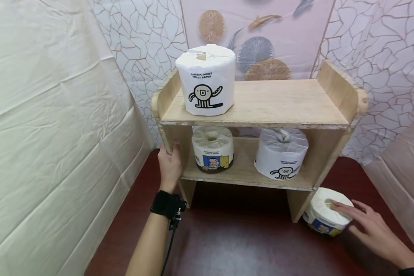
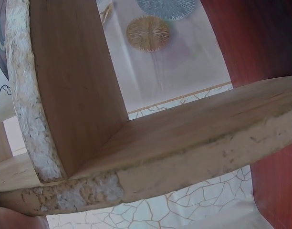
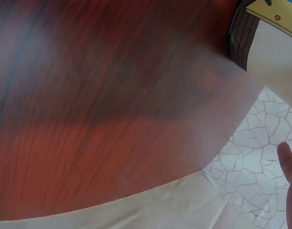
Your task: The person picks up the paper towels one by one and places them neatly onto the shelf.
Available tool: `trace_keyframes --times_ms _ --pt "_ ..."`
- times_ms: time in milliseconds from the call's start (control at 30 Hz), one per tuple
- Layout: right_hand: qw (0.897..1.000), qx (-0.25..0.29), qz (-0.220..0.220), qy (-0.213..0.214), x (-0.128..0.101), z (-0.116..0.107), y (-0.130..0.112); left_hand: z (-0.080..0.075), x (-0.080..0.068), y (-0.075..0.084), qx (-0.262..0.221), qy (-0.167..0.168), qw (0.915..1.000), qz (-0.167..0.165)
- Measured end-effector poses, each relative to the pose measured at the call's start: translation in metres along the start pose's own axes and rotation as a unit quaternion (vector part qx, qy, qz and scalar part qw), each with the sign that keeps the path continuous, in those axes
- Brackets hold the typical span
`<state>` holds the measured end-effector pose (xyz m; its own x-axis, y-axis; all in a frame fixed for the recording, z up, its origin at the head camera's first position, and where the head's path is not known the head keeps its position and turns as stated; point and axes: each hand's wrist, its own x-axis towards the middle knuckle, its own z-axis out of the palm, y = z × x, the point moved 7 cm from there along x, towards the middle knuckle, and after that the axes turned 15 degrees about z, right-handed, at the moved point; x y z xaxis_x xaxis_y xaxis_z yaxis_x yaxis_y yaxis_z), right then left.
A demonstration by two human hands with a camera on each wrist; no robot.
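Note:
My left hand (image 1: 170,165) grips the left side panel of a small wooden shelf (image 1: 283,101); in the left wrist view only a bit of that hand (image 2: 17,219) shows at the panel's edge. At the lower right, my right hand (image 1: 372,226) reaches over a wrapped toilet paper roll (image 1: 327,209) with fingers extended. Its fingertips overlap the roll's top near the core hole; whether they touch cannot be told. The roll stands upright on the table, beside the shelf's right leg. In the right wrist view, the roll (image 3: 275,47) is partly cut off.
One toilet paper roll (image 1: 207,82) stands on the shelf's top board, at its left. Two more rolls, a cartoon-printed one (image 1: 213,149) and a white one (image 1: 281,155), stand on the lower board. Dark red table (image 1: 227,241) lies below; pale cloth (image 1: 55,134) hangs along the left.

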<state>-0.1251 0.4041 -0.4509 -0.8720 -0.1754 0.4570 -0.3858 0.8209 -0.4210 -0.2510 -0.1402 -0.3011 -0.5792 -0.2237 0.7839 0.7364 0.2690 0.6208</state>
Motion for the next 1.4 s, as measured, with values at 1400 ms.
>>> trace_keyframes --times_ms 1400 --pt "0.990 -0.131 0.045 -0.018 0.012 -0.018 -0.017 0.001 -0.001 -0.002 -0.004 -0.010 0.9999 -0.010"
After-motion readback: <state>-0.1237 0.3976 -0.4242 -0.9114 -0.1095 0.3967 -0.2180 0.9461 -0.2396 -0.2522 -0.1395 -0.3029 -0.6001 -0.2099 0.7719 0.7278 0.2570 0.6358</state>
